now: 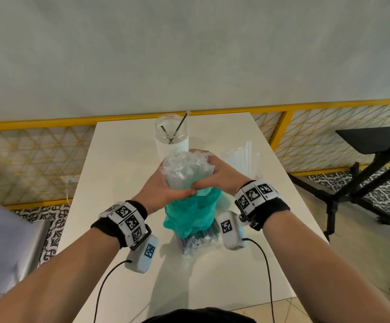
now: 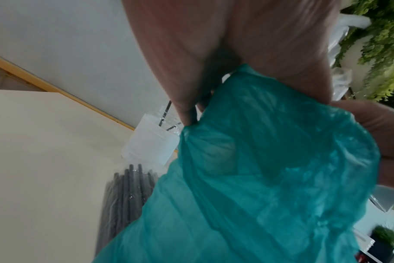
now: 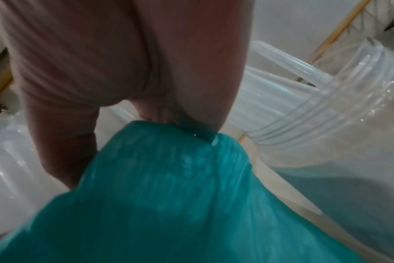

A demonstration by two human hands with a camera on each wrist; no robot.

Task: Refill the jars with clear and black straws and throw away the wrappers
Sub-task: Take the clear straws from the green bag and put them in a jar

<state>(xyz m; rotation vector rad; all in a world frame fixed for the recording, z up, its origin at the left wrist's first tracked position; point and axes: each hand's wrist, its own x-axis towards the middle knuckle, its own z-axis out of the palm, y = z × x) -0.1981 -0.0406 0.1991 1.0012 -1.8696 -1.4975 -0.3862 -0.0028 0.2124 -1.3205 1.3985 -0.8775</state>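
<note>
While a crumpled clear wrapper [image 1: 184, 170] is clasped from both sides above the white table [image 1: 110, 173], the left hand [image 1: 163, 188] and right hand [image 1: 222, 176] are curled around it, together with the mouth of a teal bag [image 1: 190, 210] that hangs directly beneath the grip. Under the bag, a pack of black straws [image 2: 126, 188] is seen lying on the table. Beyond the hands, a jar [image 1: 172, 136] holding a few black straws is seen, and to the right of the grip a second jar [image 3: 340, 128] with clear straws

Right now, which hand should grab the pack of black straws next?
Probably the left hand. The black straws lie below the teal bag, on its left in the left wrist view. Both hands grip the clear wrapper, so one must release.
</note>
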